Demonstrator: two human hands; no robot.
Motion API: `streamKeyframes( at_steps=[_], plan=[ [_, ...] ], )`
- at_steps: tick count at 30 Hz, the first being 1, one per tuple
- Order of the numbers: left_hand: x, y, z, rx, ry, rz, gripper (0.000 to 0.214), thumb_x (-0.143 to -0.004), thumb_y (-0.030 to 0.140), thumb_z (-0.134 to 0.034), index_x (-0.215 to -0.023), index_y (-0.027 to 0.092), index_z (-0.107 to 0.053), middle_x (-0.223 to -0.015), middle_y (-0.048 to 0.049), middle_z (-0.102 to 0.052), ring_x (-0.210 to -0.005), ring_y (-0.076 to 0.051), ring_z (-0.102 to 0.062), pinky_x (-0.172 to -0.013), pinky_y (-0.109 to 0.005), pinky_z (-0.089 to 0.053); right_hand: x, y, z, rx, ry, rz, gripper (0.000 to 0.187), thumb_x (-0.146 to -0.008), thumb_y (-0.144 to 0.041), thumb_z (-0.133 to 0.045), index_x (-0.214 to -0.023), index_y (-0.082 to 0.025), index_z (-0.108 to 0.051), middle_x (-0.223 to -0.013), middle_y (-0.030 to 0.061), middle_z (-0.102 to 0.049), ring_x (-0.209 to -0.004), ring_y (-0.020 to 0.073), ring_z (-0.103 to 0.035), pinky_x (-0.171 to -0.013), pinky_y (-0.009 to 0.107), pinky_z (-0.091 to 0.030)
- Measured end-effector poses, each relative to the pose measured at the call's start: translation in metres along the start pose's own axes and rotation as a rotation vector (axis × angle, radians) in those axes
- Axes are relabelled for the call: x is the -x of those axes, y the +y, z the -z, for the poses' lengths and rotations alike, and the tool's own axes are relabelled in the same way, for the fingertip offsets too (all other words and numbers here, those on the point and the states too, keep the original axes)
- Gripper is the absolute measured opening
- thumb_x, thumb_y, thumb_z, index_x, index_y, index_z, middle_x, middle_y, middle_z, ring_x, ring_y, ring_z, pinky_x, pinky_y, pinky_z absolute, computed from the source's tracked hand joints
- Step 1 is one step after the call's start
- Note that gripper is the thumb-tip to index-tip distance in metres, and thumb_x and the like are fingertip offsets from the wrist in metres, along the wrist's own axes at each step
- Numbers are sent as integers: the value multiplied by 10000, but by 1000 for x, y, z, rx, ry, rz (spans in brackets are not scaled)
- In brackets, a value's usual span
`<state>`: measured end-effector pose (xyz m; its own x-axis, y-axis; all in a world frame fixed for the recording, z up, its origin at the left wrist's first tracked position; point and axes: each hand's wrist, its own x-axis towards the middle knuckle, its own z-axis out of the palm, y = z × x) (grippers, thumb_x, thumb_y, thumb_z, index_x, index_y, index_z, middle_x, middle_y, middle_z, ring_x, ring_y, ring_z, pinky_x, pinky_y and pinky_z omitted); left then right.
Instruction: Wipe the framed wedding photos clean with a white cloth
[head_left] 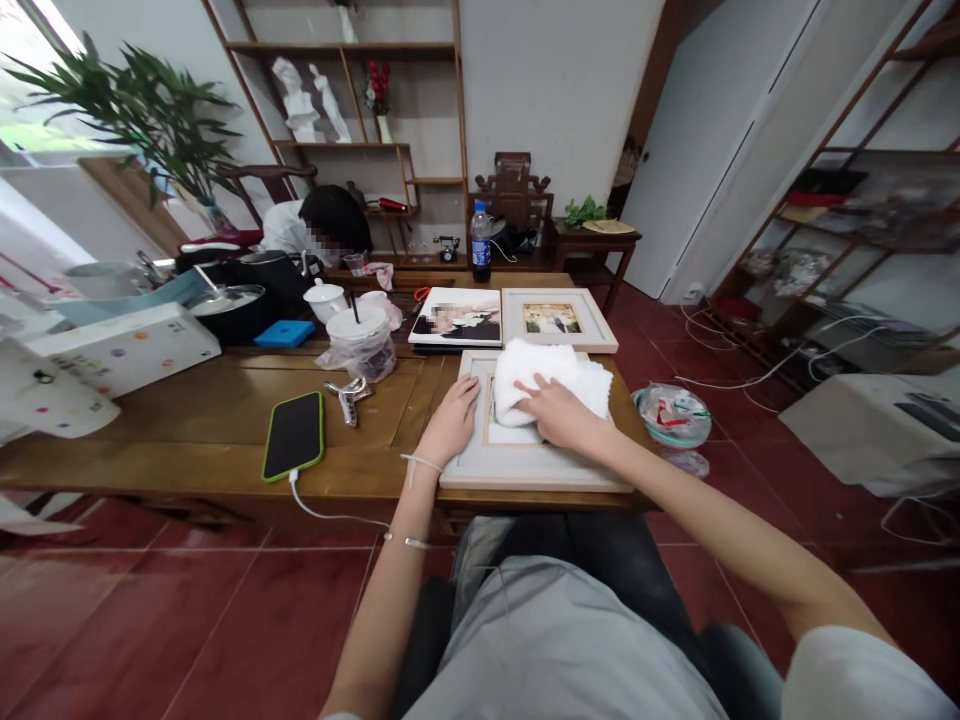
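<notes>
A white picture frame (pixel 525 466) lies flat at the near edge of the wooden table (pixel 225 410). My left hand (pixel 451 420) rests flat on the frame's left border, fingers stretched out. A folded white cloth (pixel 547 380) lies on the frame's glass, and my right hand (pixel 559 412) presses down on it with the fingers together. Behind it lie a second white frame (pixel 559 320) with a photo and a frameless photo print (pixel 457 318).
A phone in a green case (pixel 294 434) lies charging to the left, near a metal clip (pixel 346 396) and a bagged drink cup (pixel 361 345). Boxes, pots and a blue bottle (pixel 481 242) crowd the table's back. Another person sits behind it. A bin (pixel 673 415) stands at the right.
</notes>
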<state>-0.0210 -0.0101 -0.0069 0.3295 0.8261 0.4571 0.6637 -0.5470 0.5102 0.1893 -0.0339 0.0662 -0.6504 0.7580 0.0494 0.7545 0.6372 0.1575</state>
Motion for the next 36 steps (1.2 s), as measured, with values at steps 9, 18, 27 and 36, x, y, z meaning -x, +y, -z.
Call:
streamKeyframes(
  at_steps=[9,18,27,36],
  plan=[
    [0,2,1,-32,-11,0,419,-901,145,-336,-1269,70,-523,-1357,-169,-487,-1338,-243,-358,-1126,-455,-305,81,-61,52,-167,-107,148,520,-671,-5,-438,-1130,-168,-621,-1319,113,-547,-1128,304,-535,-840,408,-466],
    [0,0,0,-34,-11,-18,422,-893,135,-338,-1273,87,-518,-1354,-164,-491,-1342,-240,-353,-1123,-462,-305,79,-46,44,-341,-102,50,632,-641,7,-428,-1195,-241,-606,-1328,95,-543,-1239,270,-471,-945,399,-410],
    [0,2,2,-10,-4,-6,414,-897,146,-346,-1268,102,-525,-1357,-155,-488,-1341,-245,-358,-1122,-460,-307,-1,57,39,-227,193,-96,731,-665,65,-379,-1352,-176,-449,-1327,143,-528,-1217,303,-472,-933,432,-397],
    [-1,5,4,-3,-22,-22,418,-902,142,-334,-1276,98,-516,-1363,-158,-478,-1349,-242,-340,-1131,-459,-291,-35,7,-1,18,17,85,543,-749,50,-419,-1219,-166,-584,-1437,112,-417,-1317,333,-329,-1007,510,-320]
  ],
)
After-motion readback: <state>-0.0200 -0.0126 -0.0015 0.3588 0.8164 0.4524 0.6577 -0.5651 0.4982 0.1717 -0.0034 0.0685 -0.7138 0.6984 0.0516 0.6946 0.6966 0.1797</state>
